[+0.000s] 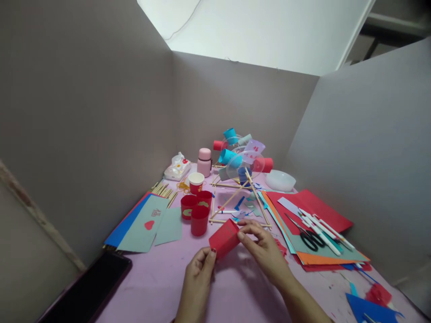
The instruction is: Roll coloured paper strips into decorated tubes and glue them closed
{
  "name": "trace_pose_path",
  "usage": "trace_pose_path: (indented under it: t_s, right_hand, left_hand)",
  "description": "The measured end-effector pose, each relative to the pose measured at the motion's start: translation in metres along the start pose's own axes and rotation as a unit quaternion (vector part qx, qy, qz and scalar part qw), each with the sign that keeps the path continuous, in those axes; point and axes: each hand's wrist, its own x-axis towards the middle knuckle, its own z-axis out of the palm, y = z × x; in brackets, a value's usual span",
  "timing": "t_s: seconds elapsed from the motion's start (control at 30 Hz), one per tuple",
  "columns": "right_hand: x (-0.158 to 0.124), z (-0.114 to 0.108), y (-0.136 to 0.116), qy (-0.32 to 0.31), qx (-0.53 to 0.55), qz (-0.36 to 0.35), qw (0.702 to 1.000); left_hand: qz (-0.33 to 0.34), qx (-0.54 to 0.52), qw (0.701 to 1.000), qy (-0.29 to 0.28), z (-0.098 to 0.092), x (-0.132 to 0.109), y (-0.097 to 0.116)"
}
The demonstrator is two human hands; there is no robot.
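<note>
so my left hand (199,270) had its fingers pinched on the near end of a red rolled-paper piece (223,239), my right hand (261,246) pinched the far end. it sat between both sets of fingertips, long axis slanting away rightward, neither hand nearer.

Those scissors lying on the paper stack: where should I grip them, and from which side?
By the black handle loops, probably with the right hand coming from the near left. The loops are toward the person, while the blades point away, and a white marker lies close on the right. That hand would first need to release the red paper tube.
</note>
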Motion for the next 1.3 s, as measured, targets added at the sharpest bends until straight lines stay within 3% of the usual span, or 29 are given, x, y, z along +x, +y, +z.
trace_pose_path:
  t_s: [0.2, 0.43, 1.03, 1.3]
  right_hand:
    - [0.006, 0.0, 0.005, 0.015, -0.14, -0.057, 0.988]
    - [0.013, 0.016, 0.008, -0.034, -0.225, -0.115, 0.967]
    - [0.022, 0.045, 0.022, 0.018, -0.231, -0.141, 0.963]
    - [0.01, 0.037, 0.033, 0.053, -0.192, -0.077, 0.977]
  left_hand:
    - [0.01, -0.026, 0.997, 0.066, -0.004, 0.005, -0.007]
    - [0.015, -0.026, 0.996, 0.079, -0.005, 0.001, 0.001]
    - [-0.002, -0.013, 0.997, 0.072, -0.01, 0.007, -0.008]
    - [0.025, 0.02, 0.995, 0.097, -0.01, 0.007, -0.011]
